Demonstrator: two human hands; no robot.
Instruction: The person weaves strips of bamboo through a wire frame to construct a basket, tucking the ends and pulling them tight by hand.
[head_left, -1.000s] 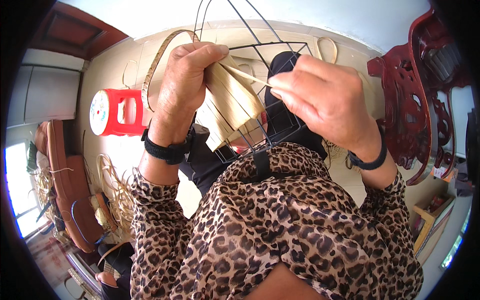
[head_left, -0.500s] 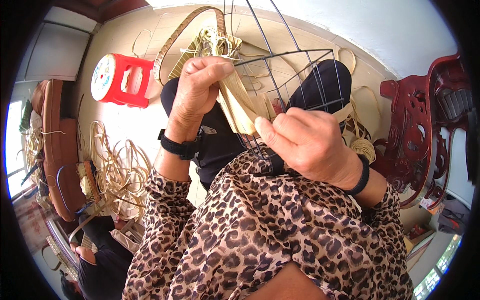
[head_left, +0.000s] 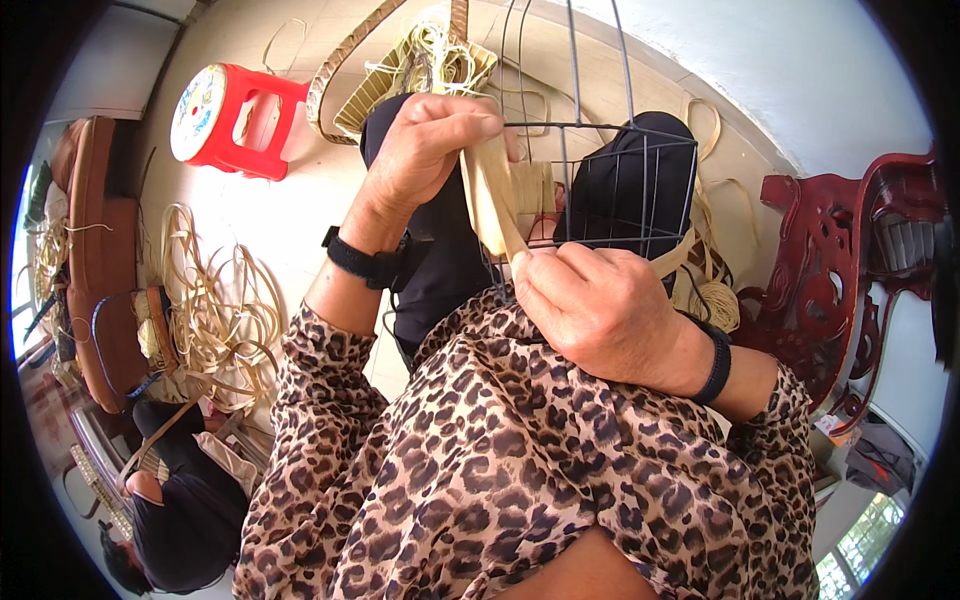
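Note:
A dark wire frame [head_left: 610, 180] rests on my lap, its bars rising toward the top of the view. My left hand [head_left: 432, 140] pinches the upper end of a flat pale cane strip [head_left: 492, 200] against the frame. My right hand [head_left: 600, 300] grips the lower end of the same strip at the frame's near edge. More strips are woven between the wires [head_left: 535, 185]. Both wrists wear black bands.
A red plastic stool [head_left: 225, 115] stands on the pale floor at upper left. Loose cane strips [head_left: 215, 310] lie at left by a brown seat [head_left: 95, 250]. A dark carved wooden chair [head_left: 840, 260] stands at right. Another person [head_left: 185, 510] sits at lower left.
The view has tilted and the frame sits lower. My left hand has moved up along the strip and my right hand has come down toward my lap, pulling the strip taut.

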